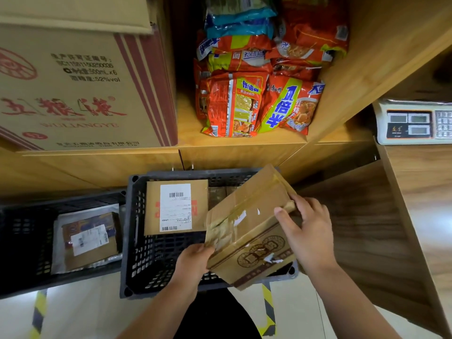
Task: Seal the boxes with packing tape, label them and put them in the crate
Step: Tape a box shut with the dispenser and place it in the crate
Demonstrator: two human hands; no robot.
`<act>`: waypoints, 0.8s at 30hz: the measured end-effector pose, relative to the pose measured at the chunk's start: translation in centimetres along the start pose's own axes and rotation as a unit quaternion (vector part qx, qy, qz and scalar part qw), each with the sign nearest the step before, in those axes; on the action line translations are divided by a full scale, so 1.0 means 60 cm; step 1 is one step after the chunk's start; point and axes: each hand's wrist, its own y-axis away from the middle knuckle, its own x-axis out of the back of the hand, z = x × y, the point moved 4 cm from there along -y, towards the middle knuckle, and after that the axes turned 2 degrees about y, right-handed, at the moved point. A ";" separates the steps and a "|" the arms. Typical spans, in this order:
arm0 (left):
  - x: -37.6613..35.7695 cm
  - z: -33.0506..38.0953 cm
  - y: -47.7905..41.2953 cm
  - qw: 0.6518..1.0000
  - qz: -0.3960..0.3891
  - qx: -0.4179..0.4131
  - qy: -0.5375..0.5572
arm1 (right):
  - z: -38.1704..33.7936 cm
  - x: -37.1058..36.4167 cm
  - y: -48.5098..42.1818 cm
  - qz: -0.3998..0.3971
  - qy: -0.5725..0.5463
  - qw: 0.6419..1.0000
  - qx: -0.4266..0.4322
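I hold a taped brown cardboard box (252, 226) tilted above the right side of a dark plastic crate (137, 241) on the floor. My left hand (195, 258) grips the box's near left corner from below. My right hand (305, 223) grips its right edge, thumb on the top face. Clear tape runs along the box's top seam, and its side shows a brown printed pattern. Inside the crate lies another cardboard box (176, 206) with a white shipping label on top.
A second dark crate (27, 231) at the left holds a wrapped parcel (90, 238) with a label. Above are wooden shelves with a large printed carton (78, 81) and instant noodle packs (259, 81). A scale (413, 123) sits at the right. Striped tape marks the floor.
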 end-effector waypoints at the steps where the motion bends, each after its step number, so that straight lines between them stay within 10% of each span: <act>1: -0.004 -0.006 0.000 1.000 -0.003 0.020 0.013 | -0.002 -0.005 -0.001 -0.006 0.018 1.000 0.006; 7: -0.022 -0.017 0.009 0.998 -0.014 0.065 0.024 | 0.003 -0.014 -0.015 -0.025 0.055 0.998 -0.016; 16: 0.040 0.057 0.048 0.984 0.090 -0.141 -0.063 | 0.014 0.018 0.006 0.065 -0.163 0.981 -0.083; 24: 0.163 0.086 0.067 0.943 0.235 -0.214 -0.093 | -0.033 -0.093 0.046 -0.077 -0.264 0.952 -0.133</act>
